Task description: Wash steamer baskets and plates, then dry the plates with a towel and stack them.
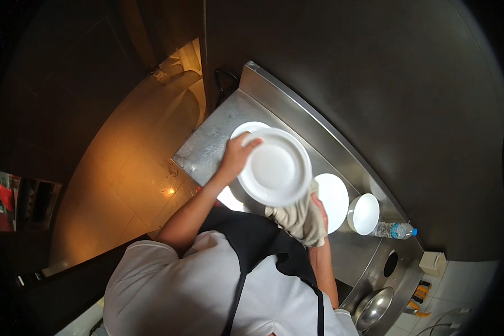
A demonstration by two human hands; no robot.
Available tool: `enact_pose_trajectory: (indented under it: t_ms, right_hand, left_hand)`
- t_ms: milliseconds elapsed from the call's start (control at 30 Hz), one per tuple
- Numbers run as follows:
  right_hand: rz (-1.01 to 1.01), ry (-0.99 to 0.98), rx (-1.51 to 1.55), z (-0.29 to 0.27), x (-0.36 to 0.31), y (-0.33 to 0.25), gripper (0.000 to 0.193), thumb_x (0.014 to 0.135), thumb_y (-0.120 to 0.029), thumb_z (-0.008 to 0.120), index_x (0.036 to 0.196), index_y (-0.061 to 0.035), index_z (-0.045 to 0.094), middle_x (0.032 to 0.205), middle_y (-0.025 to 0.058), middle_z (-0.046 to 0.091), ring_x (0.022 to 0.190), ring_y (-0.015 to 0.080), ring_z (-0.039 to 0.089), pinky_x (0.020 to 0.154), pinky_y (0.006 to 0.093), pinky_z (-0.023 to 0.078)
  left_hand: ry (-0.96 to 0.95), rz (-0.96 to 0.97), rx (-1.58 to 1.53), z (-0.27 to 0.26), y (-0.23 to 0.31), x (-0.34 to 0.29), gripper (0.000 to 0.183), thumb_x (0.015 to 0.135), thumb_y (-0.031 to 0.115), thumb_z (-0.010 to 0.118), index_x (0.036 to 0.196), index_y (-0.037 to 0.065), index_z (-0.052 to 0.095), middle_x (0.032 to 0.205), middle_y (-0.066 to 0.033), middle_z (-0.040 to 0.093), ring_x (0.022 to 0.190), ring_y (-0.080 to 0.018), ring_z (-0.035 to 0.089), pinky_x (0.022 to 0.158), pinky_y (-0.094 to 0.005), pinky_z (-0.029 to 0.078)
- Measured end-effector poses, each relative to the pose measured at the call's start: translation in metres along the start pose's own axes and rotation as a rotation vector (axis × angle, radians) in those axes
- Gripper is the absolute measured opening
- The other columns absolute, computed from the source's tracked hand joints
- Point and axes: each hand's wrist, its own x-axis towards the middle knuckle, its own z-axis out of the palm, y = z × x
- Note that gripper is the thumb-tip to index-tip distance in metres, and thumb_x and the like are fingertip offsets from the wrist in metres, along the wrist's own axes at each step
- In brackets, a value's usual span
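My left hand (238, 157) grips the upper left rim of a round white plate (274, 168), thumb on its face and the other fingers hidden behind it. The plate is raised in front of me, tilted, above a steel counter. A beige cloth (301, 217) is bunched at the plate's lower right edge. My right hand (319, 211) is closed round that cloth; most of its fingers are covered by it. Behind the held plate, another white plate (245, 127) partly shows on the counter. To the right of the cloth lies a further white plate (331, 201).
A white bowl (364, 214) and a clear water bottle (395, 230) with a blue cap stand along the backsplash of the steel counter (218, 126). A metal bowl (373, 309) is at the lower right. Orange-handled tools (420, 297) hang beyond it.
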Motion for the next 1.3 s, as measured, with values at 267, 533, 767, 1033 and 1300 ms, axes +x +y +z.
enact_pose_trajectory:
  t_ms: [267, 533, 767, 1033, 1300]
  right_hand:
    - [-0.538, -0.074, 0.238, -0.037, -0.051, -0.075, 0.059, 0.104, -0.041, 0.04, 0.146, 0.0006, 0.045, 0.143, 0.0195, 0.054, 0.13, 0.0341, 0.054, 0.113, 0.0458, 0.042]
    - [-0.717, 0.187, 0.276, -0.074, -0.083, -0.081, 0.064, 0.103, -0.042, 0.048, 0.147, 0.0031, 0.041, 0.142, 0.0205, 0.053, 0.129, 0.0339, 0.055, 0.11, 0.0456, 0.044]
    - [-0.718, 0.749, -0.414, -0.114, -0.051, -0.06, 0.057, 0.104, -0.038, 0.05, 0.137, 0.0085, 0.052, 0.129, 0.0246, 0.062, 0.12, 0.028, 0.061, 0.103, 0.0366, 0.046]
    - [-0.803, 0.442, -1.882, -0.074, -0.003, -0.051, 0.075, 0.086, -0.05, 0.069, 0.148, -0.0131, 0.049, 0.161, 0.0221, 0.029, 0.139, 0.0514, 0.037, 0.118, 0.0554, 0.027]
    - [-0.916, 0.38, -1.819, -0.05, 0.009, -0.036, 0.064, 0.083, -0.03, 0.068, 0.144, -0.0133, 0.054, 0.156, 0.0215, 0.038, 0.133, 0.0501, 0.046, 0.114, 0.053, 0.035]
  left_hand:
    - [0.233, -0.216, 0.504, -0.037, -0.11, 0.036, 0.043, 0.099, 0.037, 0.058, 0.111, -0.003, 0.067, 0.104, -0.0241, 0.072, 0.096, -0.0382, 0.069, 0.084, -0.0445, 0.051]
    - [0.262, -0.356, 0.714, -0.016, -0.106, 0.034, 0.051, 0.099, 0.041, 0.054, 0.128, 0.0, 0.062, 0.122, -0.0254, 0.066, 0.114, -0.043, 0.062, 0.097, -0.047, 0.049]
    - [0.385, -0.099, 0.785, -0.021, -0.149, 0.045, 0.04, 0.095, 0.031, 0.063, 0.113, -0.003, 0.07, 0.127, -0.0214, 0.062, 0.118, -0.0384, 0.058, 0.103, -0.0445, 0.044]
    - [0.298, -0.015, 0.995, -0.001, -0.147, 0.031, 0.043, 0.095, 0.029, 0.064, 0.125, -0.002, 0.066, 0.147, -0.0216, 0.049, 0.136, -0.0392, 0.046, 0.115, -0.0461, 0.034]
    - [-0.631, 0.285, 0.365, 0.12, -0.05, -0.069, 0.07, 0.098, 0.032, 0.064, 0.152, -0.002, 0.035, 0.154, -0.0249, 0.04, 0.141, -0.0388, 0.04, 0.117, -0.0427, 0.032]
